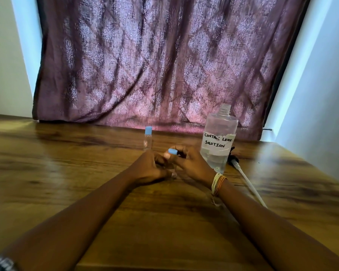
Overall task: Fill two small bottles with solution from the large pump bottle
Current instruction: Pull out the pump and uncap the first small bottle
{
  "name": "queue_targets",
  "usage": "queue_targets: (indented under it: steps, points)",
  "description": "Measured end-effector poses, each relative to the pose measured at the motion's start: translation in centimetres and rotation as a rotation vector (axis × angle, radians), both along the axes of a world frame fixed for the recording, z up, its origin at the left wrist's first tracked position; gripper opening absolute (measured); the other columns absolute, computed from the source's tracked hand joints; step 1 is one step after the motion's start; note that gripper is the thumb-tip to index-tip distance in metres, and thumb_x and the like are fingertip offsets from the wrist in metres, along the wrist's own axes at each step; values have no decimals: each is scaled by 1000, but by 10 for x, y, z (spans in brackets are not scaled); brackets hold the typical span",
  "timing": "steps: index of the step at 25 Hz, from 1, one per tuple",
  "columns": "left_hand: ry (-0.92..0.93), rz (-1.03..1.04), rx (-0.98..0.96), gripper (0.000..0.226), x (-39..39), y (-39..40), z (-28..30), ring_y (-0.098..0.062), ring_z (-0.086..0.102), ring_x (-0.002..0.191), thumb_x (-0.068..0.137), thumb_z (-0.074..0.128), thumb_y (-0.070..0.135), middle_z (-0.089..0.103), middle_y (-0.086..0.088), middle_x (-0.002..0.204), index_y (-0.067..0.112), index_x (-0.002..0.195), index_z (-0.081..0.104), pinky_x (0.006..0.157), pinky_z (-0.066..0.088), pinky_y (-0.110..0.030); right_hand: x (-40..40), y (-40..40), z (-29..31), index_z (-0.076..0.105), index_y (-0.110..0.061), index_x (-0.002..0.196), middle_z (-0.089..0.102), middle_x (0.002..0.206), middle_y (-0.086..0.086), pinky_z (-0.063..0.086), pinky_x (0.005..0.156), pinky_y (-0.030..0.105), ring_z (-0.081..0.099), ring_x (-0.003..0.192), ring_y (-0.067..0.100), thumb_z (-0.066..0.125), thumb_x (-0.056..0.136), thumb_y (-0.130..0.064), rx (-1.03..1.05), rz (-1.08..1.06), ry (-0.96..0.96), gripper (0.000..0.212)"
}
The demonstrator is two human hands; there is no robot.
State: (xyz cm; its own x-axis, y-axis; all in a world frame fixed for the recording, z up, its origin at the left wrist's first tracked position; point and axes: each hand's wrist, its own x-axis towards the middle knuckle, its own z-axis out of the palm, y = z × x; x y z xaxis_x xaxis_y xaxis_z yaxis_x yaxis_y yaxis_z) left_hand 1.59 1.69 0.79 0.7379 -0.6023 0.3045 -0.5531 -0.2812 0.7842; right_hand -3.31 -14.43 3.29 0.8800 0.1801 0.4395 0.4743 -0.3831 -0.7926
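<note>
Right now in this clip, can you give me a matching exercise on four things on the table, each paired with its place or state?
Things:
1. large bottle
2. pump tube
3. far small bottle
4. near small bottle

Places or states:
A. lying flat on the table, right of the large bottle
B. held between the left hand and right hand
C. upright, neck open, handwritten label
D. standing alone with a blue cap, behind the hands

Pairs: 1-C, 2-A, 3-D, 4-B
</note>
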Motion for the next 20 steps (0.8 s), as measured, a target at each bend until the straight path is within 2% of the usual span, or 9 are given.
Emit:
queue_targets:
  steps: [2,4,6,8,10,13,15,17,20]
  points:
    - [26,-45,5,40,2,3,-3,-33,70,80,70,77,44,75,-16,85,8,86,76,79,55,-53,-3,-3,4,67,7,102,69,96,23,50,82,27,63,89,16,57,94,-8,11,58,58,20]
    - [29,-53,-4,33,-2,4,-3,-25,71,84,72,77,43,77,-7,87,14,87,77,83,56,-48,-7,-9,10,64,-1,116,70,106,11,52,87,20,66,96,10,57,93,-8,7,119,148,25]
    - [29,-42,-7,16,-6,2,0,-14,71,84,74,79,34,78,1,85,23,85,78,80,55,-38,-7,-10,13,59,-10,126,67,116,4,51,88,19,64,104,10,69,86,-12,-47,84,209,41]
    - [45,-22,-21,12,-7,2,1,-15,70,75,71,82,31,77,-1,79,25,81,78,72,54,-35,-6,-6,12,62,-17,120,68,108,3,52,82,20,65,94,12,80,75,-17,-36,-61,153,48]
    - [61,10,-28,24,-6,3,1,-21,71,74,67,85,31,77,-6,81,22,88,79,72,54,-37,-4,-6,12,64,-13,113,69,92,8,54,79,28,65,83,15,83,71,-11,54,-148,56,46]
    - [84,15,-28,31,-6,4,1,-19,73,84,65,86,30,78,-2,87,19,93,78,80,57,-37,-5,-11,16,57,-8,124,73,102,16,57,83,31,70,92,21,70,79,7,99,-27,94,48]
    - [98,8,-34,27,-7,4,0,-12,71,76,66,86,26,78,-1,84,18,91,79,71,57,-28,-7,-9,15,50,-7,132,70,111,14,56,80,28,68,96,22,64,82,12,80,38,144,56]
    - [93,-9,-36,21,-7,4,0,-9,66,63,68,86,24,76,-4,74,16,86,79,58,49,-20,-7,-7,13,49,-9,133,68,102,7,55,82,24,67,93,19,73,77,6,43,-29,111,63]
    - [105,-14,-61,23,-8,3,-2,-5,67,61,69,85,19,75,2,69,11,89,78,58,49,-18,-6,-11,16,47,-9,132,69,99,13,56,82,27,68,89,19,74,76,7,97,-39,115,64]
